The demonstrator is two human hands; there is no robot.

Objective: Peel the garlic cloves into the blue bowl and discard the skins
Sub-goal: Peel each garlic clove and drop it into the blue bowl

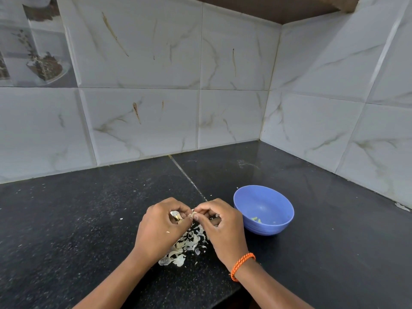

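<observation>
While both forearms reach in from 6 o'clock, left hand (161,226) and right hand (219,223) pinch a garlic clove (193,214) over skins (187,244) on tabletop (66,219); blue bowl (264,209) at 3 o'clock.

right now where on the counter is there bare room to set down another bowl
Bare black counter lies left of the left hand, and behind the blue bowl toward the tiled corner. It is crowded under both hands, where the garlic skins are piled, and the right hand sits close beside the bowl.
</observation>
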